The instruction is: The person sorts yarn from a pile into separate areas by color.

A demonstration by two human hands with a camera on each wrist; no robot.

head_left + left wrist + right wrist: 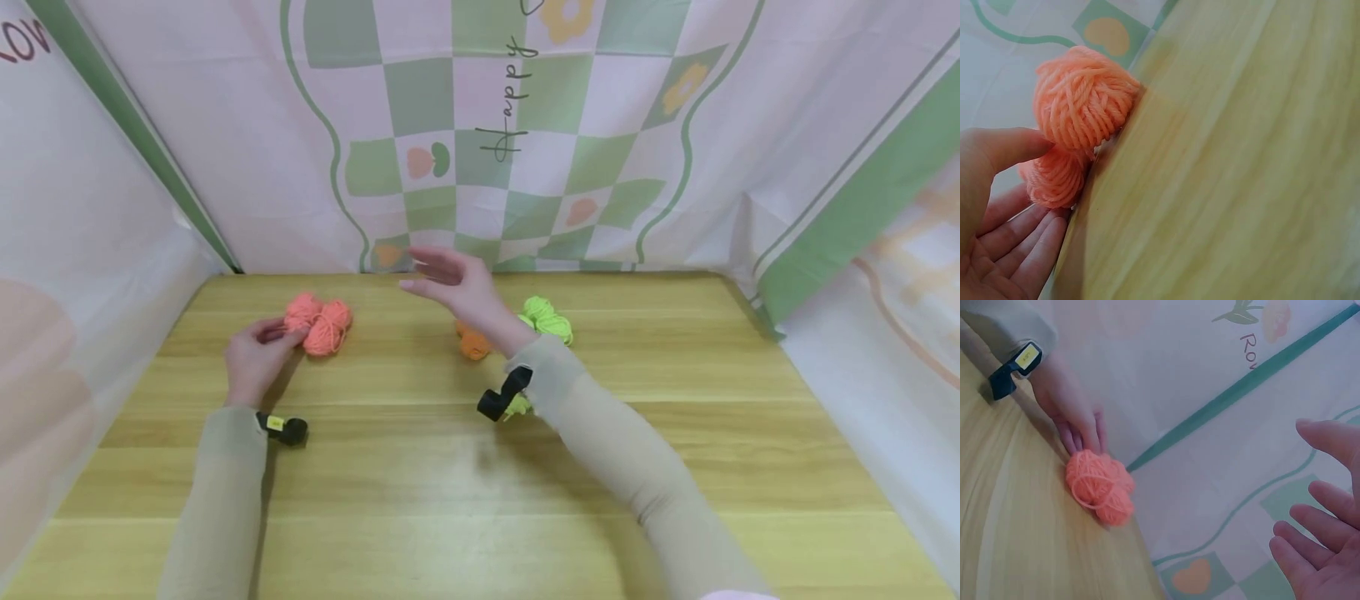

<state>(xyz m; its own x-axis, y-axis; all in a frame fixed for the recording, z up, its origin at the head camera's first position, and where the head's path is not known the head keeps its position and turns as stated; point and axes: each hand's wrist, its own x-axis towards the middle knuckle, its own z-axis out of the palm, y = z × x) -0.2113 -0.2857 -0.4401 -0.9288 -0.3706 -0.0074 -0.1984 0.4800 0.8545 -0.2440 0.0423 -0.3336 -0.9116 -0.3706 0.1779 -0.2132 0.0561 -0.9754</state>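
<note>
Coral yarn [324, 327] sits near the far left corner of the table [412, 492], pinched by the left hand [258, 360] — probably a placing step, next calling for gentle release — while the right hand [467, 292] hovers, fingers apart.

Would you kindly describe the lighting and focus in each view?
Head: pale glare on the table, soft shadow beside the right sleeve; left wrist: strands of the coral yarn distinct, table grain blurry; right wrist: dim, bluish cast on the cloth.
</note>
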